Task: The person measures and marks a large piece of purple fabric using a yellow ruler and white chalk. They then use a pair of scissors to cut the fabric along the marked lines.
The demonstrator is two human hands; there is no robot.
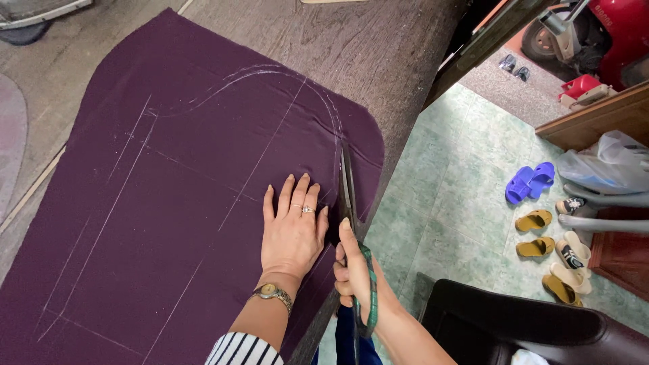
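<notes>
Purple cloth [169, 203] spread flat over a worn wooden surface [378, 47], covering most of the view from 7 to 1 o'clock, marked with pale chalk lines [263, 152]: long straight strokes and one curve near the top edge. Left hand [294, 230] lying palm down on the cloth a little right of centre, fingers spread and pointing toward 12 o'clock, pressing the cloth flat; rings on two fingers, a gold watch [272, 293] on the wrist, a striped sleeve [243, 351] at 6 o'clock. Right hand [355, 274] just beside it at 5 o'clock, closed round the green handles of scissors [350, 216]. Blades long and dark, pointing toward 12 o'clock, lying along the chalk line at the cloth's right edge, tip near the rounded corner; cannot tell how far the blades stand apart.

Green tiled floor [460, 189] off the surface at 3 o'clock. Blue sandals [531, 182] and several yellow and white ones [551, 247] there, a dark chair [514, 328] at 5 o'clock, a clear plastic bag [602, 165] at 3 o'clock, part of a red vehicle [608, 30] at 1 o'clock.
</notes>
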